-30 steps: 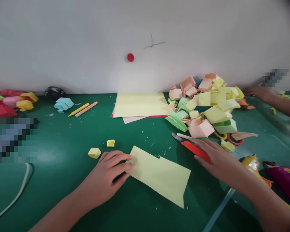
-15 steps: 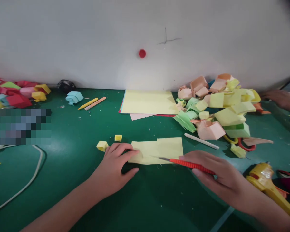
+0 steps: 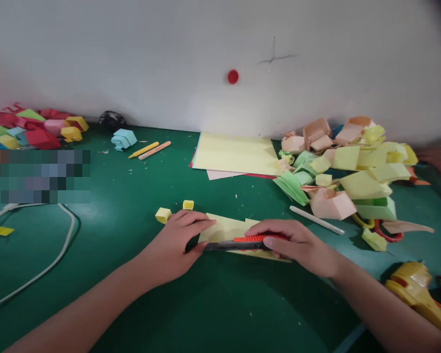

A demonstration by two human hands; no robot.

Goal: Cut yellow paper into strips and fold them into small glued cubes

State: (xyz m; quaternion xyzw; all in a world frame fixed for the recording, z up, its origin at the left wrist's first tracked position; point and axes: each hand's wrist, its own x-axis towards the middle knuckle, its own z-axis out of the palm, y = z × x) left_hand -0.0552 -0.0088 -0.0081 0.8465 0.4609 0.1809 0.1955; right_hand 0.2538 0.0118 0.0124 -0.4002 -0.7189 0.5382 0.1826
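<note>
My right hand (image 3: pixel 292 242) is closed around a utility knife (image 3: pixel 248 242) with an orange-red ribbed grip. The knife lies nearly level across a pale yellow paper strip (image 3: pixel 226 225), its blade pointing left. My left hand (image 3: pixel 180 240) rests on the strip's left end with fingers stretched out. Its thumb is close to the knife's tip; whether they touch, I cannot tell. Right behind the left fingers are two small folded yellow paper boxes, one (image 3: pixel 163 215) on the left and another (image 3: pixel 188 205) farther back. Both hands cover parts of the strip.
Paper sheets (image 3: pixel 238 152) lie against the white wall. Folded paper boxes (image 3: pixel 367 179) pile up at right, near a white pen (image 3: pixel 316 219), red-handled scissors (image 3: pixel 387 233) and a yellow glue gun (image 3: pixel 411 284). A white cord (image 3: pixel 68 235) curves at left. Another person's hand (image 3: pixel 437 162) shows far right.
My right hand has moved left with the knife, which now lies sideways over the strip. The strip's right end has swung toward me. The whole view has shifted slightly.
</note>
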